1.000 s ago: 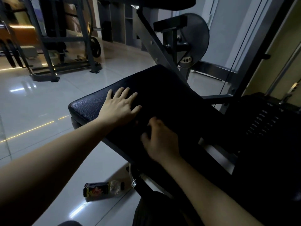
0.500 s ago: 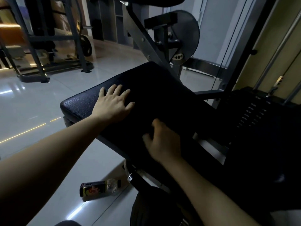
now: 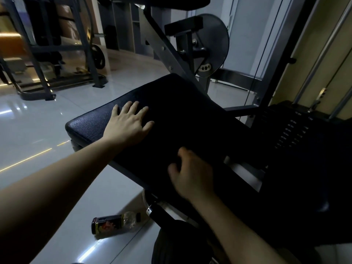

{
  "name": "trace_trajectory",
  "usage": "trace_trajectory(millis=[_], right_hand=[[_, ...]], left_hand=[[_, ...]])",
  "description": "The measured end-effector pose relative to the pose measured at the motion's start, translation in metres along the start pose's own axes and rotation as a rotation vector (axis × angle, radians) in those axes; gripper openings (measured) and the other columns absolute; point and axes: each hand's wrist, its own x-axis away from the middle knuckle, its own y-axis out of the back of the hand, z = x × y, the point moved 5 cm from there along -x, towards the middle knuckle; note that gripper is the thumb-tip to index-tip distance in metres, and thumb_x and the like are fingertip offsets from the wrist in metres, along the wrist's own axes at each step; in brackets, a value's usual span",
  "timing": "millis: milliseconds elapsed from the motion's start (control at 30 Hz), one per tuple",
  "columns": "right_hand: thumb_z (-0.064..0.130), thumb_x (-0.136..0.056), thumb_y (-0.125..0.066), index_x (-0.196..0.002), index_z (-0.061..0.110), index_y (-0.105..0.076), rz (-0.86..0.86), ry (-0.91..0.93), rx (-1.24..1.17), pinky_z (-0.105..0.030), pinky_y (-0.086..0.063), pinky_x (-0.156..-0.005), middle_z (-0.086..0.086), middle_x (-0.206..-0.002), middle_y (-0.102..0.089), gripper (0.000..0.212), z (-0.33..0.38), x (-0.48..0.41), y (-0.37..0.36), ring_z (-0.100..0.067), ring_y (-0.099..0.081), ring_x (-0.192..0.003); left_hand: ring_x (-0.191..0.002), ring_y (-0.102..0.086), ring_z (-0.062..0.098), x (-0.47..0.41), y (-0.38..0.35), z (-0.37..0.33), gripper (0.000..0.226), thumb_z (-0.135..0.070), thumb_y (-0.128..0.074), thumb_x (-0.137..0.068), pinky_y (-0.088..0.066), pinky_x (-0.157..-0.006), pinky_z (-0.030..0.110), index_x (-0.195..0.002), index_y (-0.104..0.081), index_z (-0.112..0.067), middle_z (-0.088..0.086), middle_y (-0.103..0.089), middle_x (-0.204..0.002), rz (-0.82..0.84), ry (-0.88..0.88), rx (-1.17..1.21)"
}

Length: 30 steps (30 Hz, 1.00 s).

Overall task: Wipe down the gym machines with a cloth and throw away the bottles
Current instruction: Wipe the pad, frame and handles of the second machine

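Note:
A black padded bench pad point(image 3: 181, 100) of a gym machine slants across the middle of the view. My left hand point(image 3: 129, 124) lies flat on its near left part with the fingers spread. Nearer to me, my right hand point(image 3: 192, 176) rests on the pad, blurred. Its fingers and thumb curl around something dark that looks like a cloth and is hard to tell from the pad. A plastic bottle point(image 3: 114, 223) with a dark yellow-and-red label lies on its side on the floor under the pad's near edge.
The machine's grey frame and round black disc point(image 3: 213, 44) rise behind the pad. A black weight stack point(image 3: 293, 134) with guide rods stands at the right. Another machine frame point(image 3: 57, 54) stands at the far left on glossy light floor tiles point(image 3: 38, 130).
My right hand has slid a little along the pad, toward me and to the right. My left hand stays flat in the same spot on the pad.

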Motion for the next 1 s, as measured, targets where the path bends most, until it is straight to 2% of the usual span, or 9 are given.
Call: trace_trajectory(millis=[100,167,300,433,500,600,700,867,1000], right_hand=[[0.04,-0.098,-0.042,-0.132,0.013,-0.047,0.05,-0.339,-0.026,-0.046,-0.051,-0.088,-0.016,-0.124,-0.057,0.044,-0.074,-0.078,0.012,-0.034,-0.06,-0.105],[0.04,-0.098,-0.04,-0.135,0.011,-0.043,0.022,-0.448,0.002,-0.05,-0.052,-0.088,-0.018,-0.129,-0.052,0.047,-0.091,-0.097,0.017,-0.036,-0.058,-0.106],[0.042,-0.095,-0.041,-0.125,0.014,-0.047,-0.06,-0.292,0.068,-0.034,-0.045,-0.072,-0.011,-0.118,-0.056,0.041,-0.034,-0.023,0.002,-0.032,-0.061,-0.097],[0.047,-0.094,-0.036,-0.113,0.019,-0.049,-0.065,-0.075,0.103,-0.034,-0.047,-0.064,-0.005,-0.106,-0.06,0.036,0.004,0.025,0.001,-0.024,-0.062,-0.084],[0.042,-0.099,-0.04,-0.122,0.015,-0.05,-0.02,-0.148,0.108,-0.034,-0.041,-0.068,-0.009,-0.113,-0.059,0.037,-0.022,-0.008,0.0,-0.031,-0.062,-0.095],[0.038,-0.1,-0.039,-0.13,0.011,-0.048,-0.011,-0.398,0.029,-0.044,-0.05,-0.084,-0.015,-0.123,-0.058,0.042,-0.078,-0.075,0.013,-0.037,-0.061,-0.106],[0.036,-0.1,-0.037,-0.134,0.009,-0.045,-0.048,-0.55,-0.014,-0.047,-0.052,-0.087,-0.018,-0.128,-0.056,0.045,-0.101,-0.099,0.016,-0.036,-0.06,-0.107],[0.037,-0.099,-0.041,-0.132,0.017,-0.048,0.006,-0.311,0.033,-0.042,-0.046,-0.088,-0.01,-0.121,-0.059,0.039,-0.035,-0.008,0.007,-0.032,-0.061,-0.107],[0.044,-0.091,-0.036,-0.112,0.02,-0.055,-0.03,-0.021,0.026,-0.038,-0.051,-0.07,-0.005,-0.101,-0.063,0.037,0.004,0.054,0.008,-0.029,-0.063,-0.087]], left_hand=[[-0.154,-0.016,0.026,0.0,0.001,0.002,0.074,-0.07,-0.016,-0.095,-0.014,-0.122,0.058,-0.155,-0.03,-0.03,0.005,-0.028,-0.164,0.015,0.009,0.016],[-0.154,-0.016,0.026,-0.001,0.001,0.001,0.075,-0.07,-0.016,-0.095,-0.013,-0.122,0.058,-0.156,-0.03,-0.03,0.005,-0.028,-0.164,0.016,0.008,0.023],[-0.153,-0.019,0.027,-0.001,0.0,0.001,0.075,-0.07,-0.015,-0.094,-0.016,-0.12,0.059,-0.154,-0.032,-0.029,0.007,-0.032,-0.162,0.001,0.002,0.014],[-0.152,-0.021,0.029,-0.002,-0.001,0.001,0.076,-0.069,-0.013,-0.094,-0.017,-0.119,0.061,-0.154,-0.032,-0.027,0.008,-0.033,-0.16,0.005,-0.005,-0.004],[-0.152,-0.019,0.029,-0.001,-0.003,0.001,0.076,-0.07,-0.013,-0.094,-0.015,-0.12,0.061,-0.155,-0.03,-0.027,0.008,-0.031,-0.161,0.011,-0.015,0.005],[-0.153,-0.018,0.028,0.0,0.0,0.0,0.076,-0.07,-0.012,-0.094,-0.014,-0.121,0.061,-0.155,-0.03,-0.028,0.008,-0.03,-0.162,0.01,-0.009,0.013],[-0.153,-0.017,0.028,-0.001,0.002,-0.002,0.079,-0.07,-0.012,-0.092,-0.013,-0.121,0.061,-0.156,-0.03,-0.027,0.008,-0.03,-0.162,0.022,0.006,0.023],[-0.153,-0.018,0.029,0.0,0.002,0.0,0.079,-0.07,-0.013,-0.092,-0.013,-0.121,0.061,-0.155,-0.032,-0.027,0.009,-0.031,-0.162,0.008,0.005,0.044],[-0.151,-0.023,0.029,0.0,0.0,0.001,0.077,-0.071,-0.014,-0.093,-0.017,-0.119,0.061,-0.153,-0.033,-0.027,0.009,-0.036,-0.158,-0.001,-0.004,0.036]])
